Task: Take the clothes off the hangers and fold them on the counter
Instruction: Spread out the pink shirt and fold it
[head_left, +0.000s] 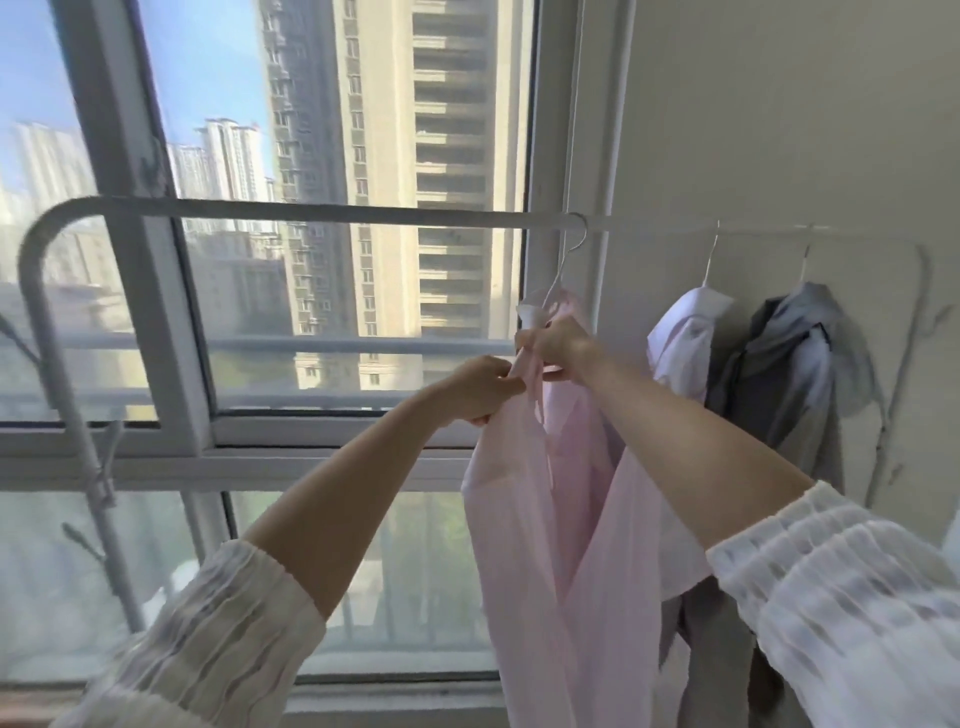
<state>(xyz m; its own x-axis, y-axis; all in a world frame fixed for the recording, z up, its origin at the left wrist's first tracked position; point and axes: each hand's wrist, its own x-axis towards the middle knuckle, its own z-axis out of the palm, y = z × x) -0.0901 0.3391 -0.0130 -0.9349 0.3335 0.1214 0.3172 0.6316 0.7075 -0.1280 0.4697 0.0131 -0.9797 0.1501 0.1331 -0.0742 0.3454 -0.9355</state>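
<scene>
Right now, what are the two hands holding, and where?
Both grip the pink shirt near its collar: left hand pinches the front edge, right hand holds the top by the hanger.

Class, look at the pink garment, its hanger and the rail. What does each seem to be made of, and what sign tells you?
Pink garment: thin, soft woven cloth, matte; it drapes in loose folds and lets light through.
Hanger: slim white hook, probably coated wire or plastic; its look leaves this open.
Rail: round tube bent smoothly at the corner, likely painted metal, pale matte finish.
</scene>
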